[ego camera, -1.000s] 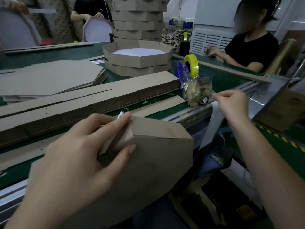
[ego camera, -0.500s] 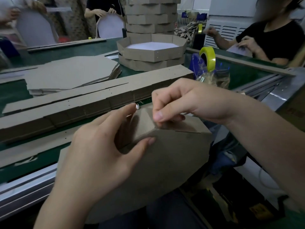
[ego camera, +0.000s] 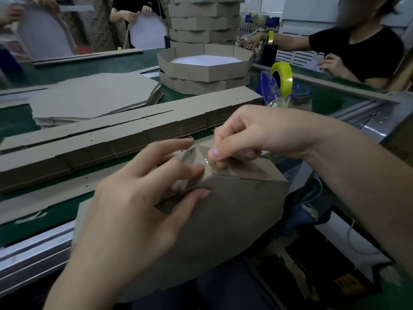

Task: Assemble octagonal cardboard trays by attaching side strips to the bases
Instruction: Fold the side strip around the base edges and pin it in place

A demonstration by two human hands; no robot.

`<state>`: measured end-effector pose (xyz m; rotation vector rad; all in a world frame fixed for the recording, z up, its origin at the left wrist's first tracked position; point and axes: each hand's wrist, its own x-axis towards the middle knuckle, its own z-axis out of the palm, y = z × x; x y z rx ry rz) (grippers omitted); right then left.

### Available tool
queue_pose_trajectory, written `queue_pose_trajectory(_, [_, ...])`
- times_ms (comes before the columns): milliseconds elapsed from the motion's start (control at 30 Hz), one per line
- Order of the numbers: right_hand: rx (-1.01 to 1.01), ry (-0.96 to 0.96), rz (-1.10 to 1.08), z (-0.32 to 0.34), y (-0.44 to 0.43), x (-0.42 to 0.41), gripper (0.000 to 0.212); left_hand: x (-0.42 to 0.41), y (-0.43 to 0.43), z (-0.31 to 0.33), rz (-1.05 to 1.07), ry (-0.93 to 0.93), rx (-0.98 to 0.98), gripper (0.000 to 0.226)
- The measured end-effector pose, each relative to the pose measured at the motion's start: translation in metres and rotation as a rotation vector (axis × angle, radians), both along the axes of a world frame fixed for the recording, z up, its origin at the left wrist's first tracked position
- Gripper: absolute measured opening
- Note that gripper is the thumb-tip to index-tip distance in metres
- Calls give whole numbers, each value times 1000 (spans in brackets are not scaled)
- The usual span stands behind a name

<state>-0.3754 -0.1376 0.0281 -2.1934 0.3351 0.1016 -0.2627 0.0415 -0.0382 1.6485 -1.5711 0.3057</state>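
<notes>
Fingers (ego camera: 214,151) of right hand (ego camera: 257,135) pinch tape (ego camera: 206,166); left hand (ego camera: 134,211) grips tray (ego camera: 237,211).

The left hand (ego camera: 134,209) and right hand (ego camera: 257,135) have bare forearms and short plain nails; dark blue jeans (ego camera: 223,291) cover the lap.

A yellow tape roll (ego camera: 282,78) stands on edge at one o'clock on the green table top (ego camera: 330,98), touching a blue holder (ego camera: 264,82) at its nine o'clock. A crinkled clear plastic bag (ego camera: 290,104) (contents too blurred to tell) lies at the roll's six o'clock. A person in a black top (ego camera: 362,54) sits at two o'clock. A metal rail (ego camera: 33,253) edges the table at eight o'clock.
</notes>
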Motion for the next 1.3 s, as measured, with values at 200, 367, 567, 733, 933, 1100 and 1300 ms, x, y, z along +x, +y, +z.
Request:
queue_pose_trajectory(200, [-36,163,12,3,-6,1,30,-2,-2,-3,-6,-16,-7,18])
queue_pose_trajectory(367, [-354,377,-47,-4,-20,5,63,1,-3,-4,13,-7,0,16])
queue_pose_trajectory(567, [-312,210,-116,-15,-42,-9,60,4,-10,-4,28,-26,-15,18])
queue_pose_trajectory(733, [-236,-353,-833,-27,-111,-26,22,8,-8,-3,37,-47,-48,20])
queue_pose_trajectory(933, [-125,-304,-1176,-54,-176,-42,22,8,-10,-5,52,-38,-56,21])
queue_pose_trajectory(1100, [36,-286,-1223,-50,-186,-35,25,8,-11,-4,47,-34,-65,21])
queue_pose_trajectory(1300, [263,-316,-1286,-42,-191,-31,8,8,-10,-3,44,-27,-46,22])
